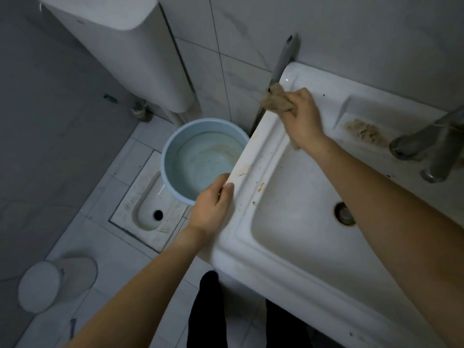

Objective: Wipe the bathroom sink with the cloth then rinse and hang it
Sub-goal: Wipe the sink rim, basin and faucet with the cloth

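A white ceramic sink (283, 247) fills the right half of the view, with brown stains along its left rim and a rusty ring round the drain (344, 213). My right hand (302, 119) is closed on a crumpled brownish cloth (275, 99) and presses it onto the sink's far left corner. My left hand (213, 204) grips the sink's left rim, fingers curled over the edge. A brown patch of dirt (365, 131) lies on the back ledge beside the metal tap (424, 139).
A light blue bucket (200, 156) stands on the floor left of the sink, over a squat toilet pan (150, 209). A grey handle (282, 61) leans in the wall corner. A white cistern (120, 46) hangs upper left; a white bin (54, 282) sits lower left.
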`<state>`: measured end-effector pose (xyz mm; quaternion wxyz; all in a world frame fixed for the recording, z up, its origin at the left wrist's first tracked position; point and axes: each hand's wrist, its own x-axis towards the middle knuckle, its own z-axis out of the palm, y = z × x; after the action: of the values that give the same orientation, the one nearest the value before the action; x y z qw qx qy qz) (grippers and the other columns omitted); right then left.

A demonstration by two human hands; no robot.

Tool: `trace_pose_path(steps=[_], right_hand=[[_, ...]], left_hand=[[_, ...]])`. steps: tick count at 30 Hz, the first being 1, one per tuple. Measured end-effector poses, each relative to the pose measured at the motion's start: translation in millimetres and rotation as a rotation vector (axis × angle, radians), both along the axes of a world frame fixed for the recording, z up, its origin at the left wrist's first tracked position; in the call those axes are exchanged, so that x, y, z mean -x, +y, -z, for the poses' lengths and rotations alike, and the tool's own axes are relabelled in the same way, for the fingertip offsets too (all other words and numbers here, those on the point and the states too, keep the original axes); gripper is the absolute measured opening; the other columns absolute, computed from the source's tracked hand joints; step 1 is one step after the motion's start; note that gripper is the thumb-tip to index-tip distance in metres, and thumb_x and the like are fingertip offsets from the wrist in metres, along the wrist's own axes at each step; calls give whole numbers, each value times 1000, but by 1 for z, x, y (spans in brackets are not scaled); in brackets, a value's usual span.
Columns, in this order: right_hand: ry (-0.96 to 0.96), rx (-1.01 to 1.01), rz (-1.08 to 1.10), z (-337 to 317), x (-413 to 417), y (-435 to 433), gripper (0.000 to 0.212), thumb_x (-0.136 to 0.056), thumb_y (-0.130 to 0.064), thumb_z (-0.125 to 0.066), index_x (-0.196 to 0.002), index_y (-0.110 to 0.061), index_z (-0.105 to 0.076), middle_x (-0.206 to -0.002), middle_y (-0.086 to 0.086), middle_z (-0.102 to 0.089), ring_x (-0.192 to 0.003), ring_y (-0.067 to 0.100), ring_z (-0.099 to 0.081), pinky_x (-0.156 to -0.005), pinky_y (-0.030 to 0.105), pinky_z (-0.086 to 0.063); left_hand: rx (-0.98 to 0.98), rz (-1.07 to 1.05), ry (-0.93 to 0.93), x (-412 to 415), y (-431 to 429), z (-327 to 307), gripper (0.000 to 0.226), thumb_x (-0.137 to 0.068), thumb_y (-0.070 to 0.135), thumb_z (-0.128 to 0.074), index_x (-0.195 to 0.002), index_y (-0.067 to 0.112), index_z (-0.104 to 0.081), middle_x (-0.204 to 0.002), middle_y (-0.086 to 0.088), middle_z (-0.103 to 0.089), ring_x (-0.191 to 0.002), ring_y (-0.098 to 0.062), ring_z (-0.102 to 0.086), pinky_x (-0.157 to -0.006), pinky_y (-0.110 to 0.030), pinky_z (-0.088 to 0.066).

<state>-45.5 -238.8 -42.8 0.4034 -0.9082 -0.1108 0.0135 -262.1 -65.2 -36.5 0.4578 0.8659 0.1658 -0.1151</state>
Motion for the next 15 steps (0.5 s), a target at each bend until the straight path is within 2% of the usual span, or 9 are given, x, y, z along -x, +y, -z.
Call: trace_pose_path(steps=[3,6,10,12,15], right_hand=[[7,-13,-7,5,28,6,17,-88,-12,-58,-102,-8,-65,-100,9,-51,-91,27,-60,-85,39,-52],[-3,-21,2,11,56,13,21,-88,-8,-61,-108,-5,-66,-99,5,-49,-88,23,-59,-79,28,-48],[-29,2,80,8,72,24,22,-88,-12,-61,-106,-1,-66,-98,17,-53,-85,25,-57,-76,33,-46],[-7,14,110,3,73,25,22,-88,-16,-61,-105,-3,-66,-96,13,-50,-85,23,-54,-77,32,-45],[32,28,114,0,72,24,22,-89,-19,-61,-106,-7,-65,-97,6,-47,-87,16,-51,-74,16,-42]], left_hand=[[91,-15,-6,1,1,3,28,-103,41,-34,-122,39,-54,-105,15,-67,-98,-7,-63,-89,-43,-54],[168,-47,-11,3,3,4,28,-101,37,-34,-118,38,-57,-103,16,-66,-98,-5,-61,-91,-43,-53],[252,-69,-10,3,6,2,28,-100,29,-34,-109,28,-61,-94,12,-66,-89,-6,-61,-86,-40,-53],[272,-62,-15,3,7,1,27,-100,25,-35,-107,23,-61,-90,11,-65,-83,-1,-59,-78,-32,-51],[282,-40,-25,3,8,2,26,-101,23,-35,-107,21,-60,-89,14,-63,-80,5,-57,-69,-19,-43]])
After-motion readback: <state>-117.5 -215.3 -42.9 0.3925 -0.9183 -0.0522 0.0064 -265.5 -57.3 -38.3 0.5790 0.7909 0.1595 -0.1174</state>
